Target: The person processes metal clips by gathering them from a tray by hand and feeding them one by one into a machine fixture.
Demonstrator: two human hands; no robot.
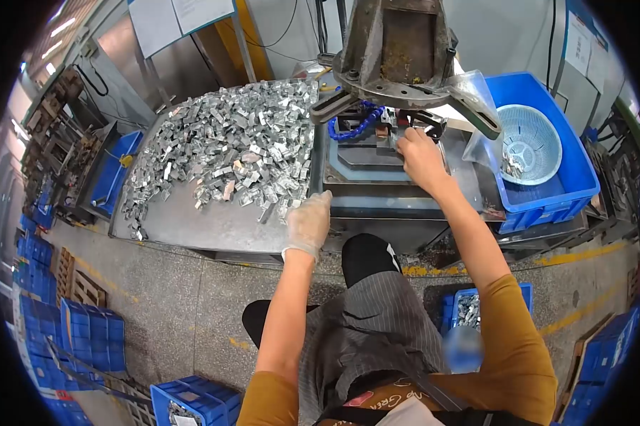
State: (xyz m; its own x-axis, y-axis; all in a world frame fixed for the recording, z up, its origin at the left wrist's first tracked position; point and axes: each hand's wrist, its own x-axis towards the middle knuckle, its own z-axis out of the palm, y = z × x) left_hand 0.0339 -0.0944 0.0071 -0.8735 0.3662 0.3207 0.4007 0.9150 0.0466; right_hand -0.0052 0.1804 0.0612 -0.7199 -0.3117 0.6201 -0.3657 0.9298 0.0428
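My left hand, in a thin whitish glove, is closed at the front edge of the metal table, beside a heap of small silver metal pieces. Whatever it may hold is hidden under the fingers. Reaching under the press head, my right hand has its fingers bent together at the fixture on the machine bed. A small part at those fingertips is too covered to name. A blue segmented hose curls left of the fixture.
To the right stands a blue crate with a pale blue plastic basket in it, holding a few metal pieces. On the floor below sits a blue bin of metal pieces. Stacked blue crates line the left.
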